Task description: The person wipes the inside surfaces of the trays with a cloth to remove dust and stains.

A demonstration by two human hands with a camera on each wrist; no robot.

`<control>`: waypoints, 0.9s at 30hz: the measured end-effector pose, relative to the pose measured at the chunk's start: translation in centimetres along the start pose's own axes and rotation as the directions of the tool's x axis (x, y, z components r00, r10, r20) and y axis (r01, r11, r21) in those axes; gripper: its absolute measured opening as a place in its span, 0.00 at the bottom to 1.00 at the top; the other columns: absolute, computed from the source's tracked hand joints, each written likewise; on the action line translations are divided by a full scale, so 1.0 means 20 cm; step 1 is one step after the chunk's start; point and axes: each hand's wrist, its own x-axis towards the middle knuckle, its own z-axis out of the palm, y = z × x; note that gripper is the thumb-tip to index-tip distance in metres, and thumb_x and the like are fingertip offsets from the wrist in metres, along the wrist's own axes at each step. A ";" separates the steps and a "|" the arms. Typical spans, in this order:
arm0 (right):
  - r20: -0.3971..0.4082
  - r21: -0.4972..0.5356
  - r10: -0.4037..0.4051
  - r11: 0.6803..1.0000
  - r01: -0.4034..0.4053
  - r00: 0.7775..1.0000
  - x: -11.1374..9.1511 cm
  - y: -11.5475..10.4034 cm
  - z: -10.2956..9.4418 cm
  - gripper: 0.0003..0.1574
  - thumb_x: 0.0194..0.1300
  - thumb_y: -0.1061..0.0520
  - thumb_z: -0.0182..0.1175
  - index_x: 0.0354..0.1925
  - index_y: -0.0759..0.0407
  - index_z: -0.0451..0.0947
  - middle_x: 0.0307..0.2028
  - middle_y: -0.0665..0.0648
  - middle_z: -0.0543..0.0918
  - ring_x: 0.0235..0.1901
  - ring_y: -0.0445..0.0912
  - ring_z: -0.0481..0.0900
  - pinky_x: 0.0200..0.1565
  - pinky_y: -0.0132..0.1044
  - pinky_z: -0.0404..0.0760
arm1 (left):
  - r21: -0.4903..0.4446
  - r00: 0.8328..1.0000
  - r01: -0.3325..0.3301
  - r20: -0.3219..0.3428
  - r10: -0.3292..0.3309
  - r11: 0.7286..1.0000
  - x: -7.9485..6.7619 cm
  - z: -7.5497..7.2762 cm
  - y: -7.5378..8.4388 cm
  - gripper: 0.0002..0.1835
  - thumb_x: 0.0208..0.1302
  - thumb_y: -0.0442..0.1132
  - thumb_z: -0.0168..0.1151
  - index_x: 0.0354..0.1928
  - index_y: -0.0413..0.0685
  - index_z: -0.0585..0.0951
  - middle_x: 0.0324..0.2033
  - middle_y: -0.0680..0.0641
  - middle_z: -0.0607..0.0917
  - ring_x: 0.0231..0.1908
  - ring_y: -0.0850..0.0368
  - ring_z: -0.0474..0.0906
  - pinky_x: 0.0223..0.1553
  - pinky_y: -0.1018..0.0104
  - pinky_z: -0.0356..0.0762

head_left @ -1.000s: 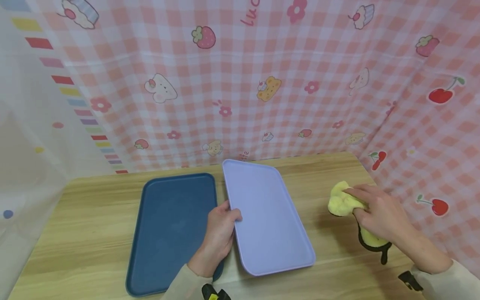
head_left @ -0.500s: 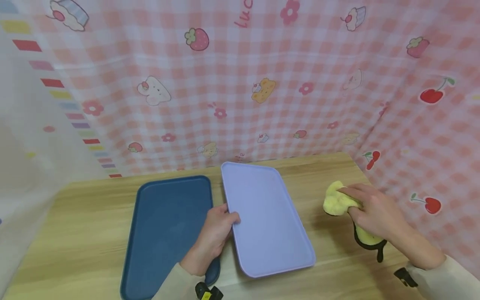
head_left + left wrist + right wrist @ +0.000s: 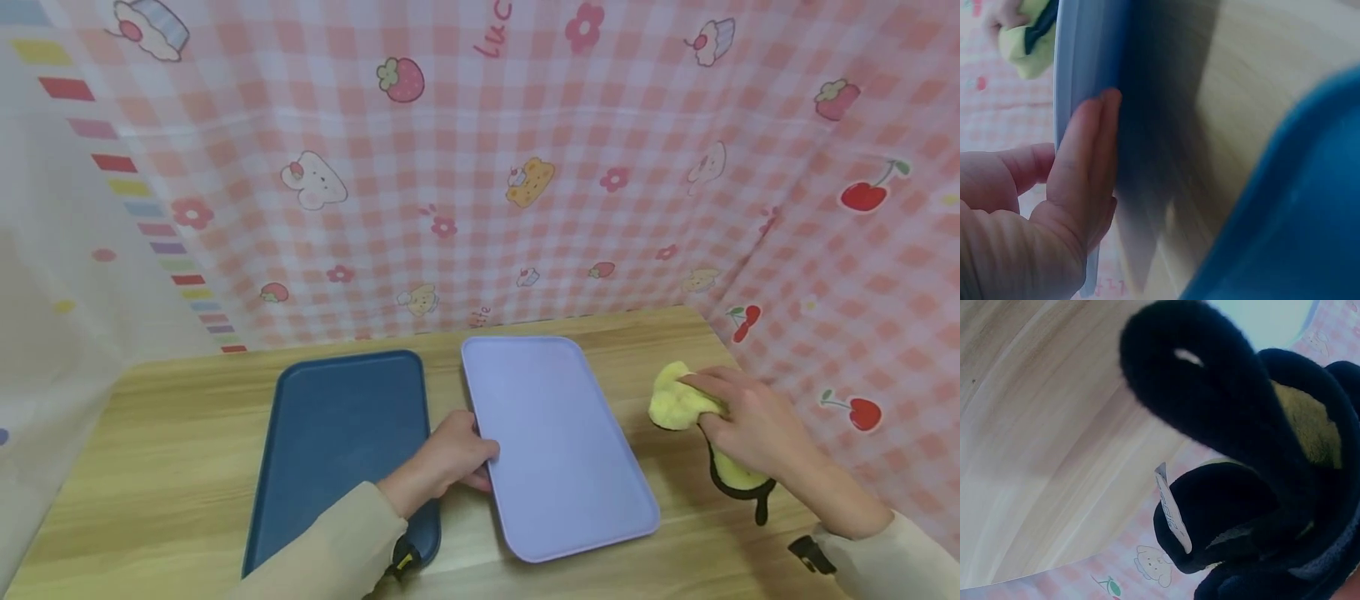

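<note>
Left hand (image 3: 450, 457) is gripping the smooth lilac rectangular plastic tray's (image 3: 558, 442) edge, fingers curled. Right hand (image 3: 746, 427) is clutching a fuzzy yellow-and-black plush toy (image 3: 675, 406); its white tag (image 3: 1170, 509) is unreadable.

The head camera looks forward and down over the wooden table (image 3: 187, 433). Both wrist cameras sit very close, perhaps blurred by motion; head and left-wrist views share the lilac tray (image 3: 558, 433) (image 3: 1082, 56).

Lavender tray (image 3: 558, 442), navy tray (image 3: 337, 450)

a wooden tabletop (image 3: 187, 433) is enclosed by pink gingham curtains (image 3: 525, 125) printed with strawberries, cherries and cupcakes.
</note>
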 end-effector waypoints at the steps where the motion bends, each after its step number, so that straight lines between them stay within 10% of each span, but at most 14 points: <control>1: 0.001 0.000 0.004 1.000 -0.004 1.000 0.00 0.00 0.00 0.30 0.49 0.66 0.62 0.54 0.60 0.87 0.50 0.64 0.87 0.38 0.56 0.85 0.26 0.37 0.72 | 0.017 1.000 0.006 0.003 -0.006 1.000 0.00 0.00 0.00 0.17 0.60 0.24 0.57 0.51 0.23 0.74 0.31 0.35 0.85 0.23 0.45 0.86 0.27 0.55 0.87; 27: 0.016 -0.005 0.014 1.000 -0.014 1.000 0.01 0.01 0.00 0.29 0.51 0.65 0.63 0.54 0.59 0.87 0.50 0.62 0.88 0.39 0.56 0.85 0.30 0.44 0.76 | 0.335 0.999 0.054 -0.018 -0.051 0.941 0.10 0.02 0.03 0.11 0.58 0.20 0.59 0.43 0.24 0.74 0.28 0.32 0.82 0.18 0.42 0.86 0.20 0.60 0.85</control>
